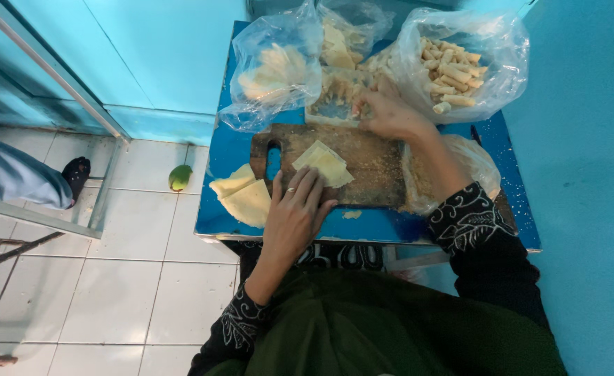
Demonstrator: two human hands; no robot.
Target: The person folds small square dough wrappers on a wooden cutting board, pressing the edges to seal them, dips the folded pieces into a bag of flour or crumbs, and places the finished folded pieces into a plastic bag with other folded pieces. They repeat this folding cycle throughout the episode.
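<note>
A pale yellow folded wrapper sheet (324,162) lies on a brown wooden cutting board (369,163). My left hand (295,212), with a ring on one finger, rests flat at the board's near edge, fingertips touching that sheet. My right hand (387,111) reaches past the board's far edge into a clear tray of filling (335,97), fingers pinched together there; what they grip is hidden. A stack of the same yellow sheets (244,195) lies on the blue table (362,226) left of my left hand.
Clear plastic bags sit at the table's far side: one with sheets (275,69), one with finished rolls (453,69). Another bag (470,157) lies right of the board. A green fruit (179,177) lies on the white tiled floor. Another person's foot (76,174) is at left.
</note>
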